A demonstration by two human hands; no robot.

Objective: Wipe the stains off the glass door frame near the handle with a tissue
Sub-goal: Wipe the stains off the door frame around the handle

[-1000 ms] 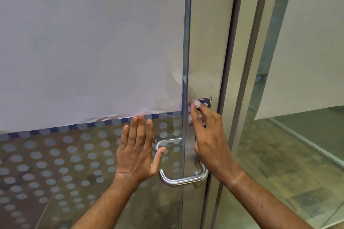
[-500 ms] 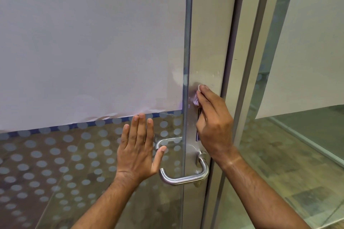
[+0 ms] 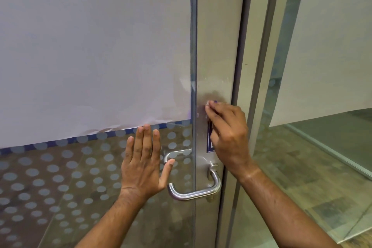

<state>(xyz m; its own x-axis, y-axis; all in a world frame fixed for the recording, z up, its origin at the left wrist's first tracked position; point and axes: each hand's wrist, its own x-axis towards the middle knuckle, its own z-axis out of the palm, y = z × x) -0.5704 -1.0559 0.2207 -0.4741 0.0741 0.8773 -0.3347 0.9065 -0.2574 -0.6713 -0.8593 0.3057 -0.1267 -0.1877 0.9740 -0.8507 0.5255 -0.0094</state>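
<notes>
The door (image 3: 90, 46) is braced by the flat left hand (image 3: 144, 167), fingers spread. On the frame (image 3: 217, 46) above the handle (image 3: 193, 192), the right hand (image 3: 227, 133) pinches the tissue (image 3: 207, 103); firm, short strokes over the pale specks should work best.

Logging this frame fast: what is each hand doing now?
Left hand: open, flat on the glass.
Right hand: closed on the tissue, against the frame.

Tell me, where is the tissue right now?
In the head view, the tissue is pinched at the right hand's fingertips, pressed on the metal frame just above the handle.
</notes>
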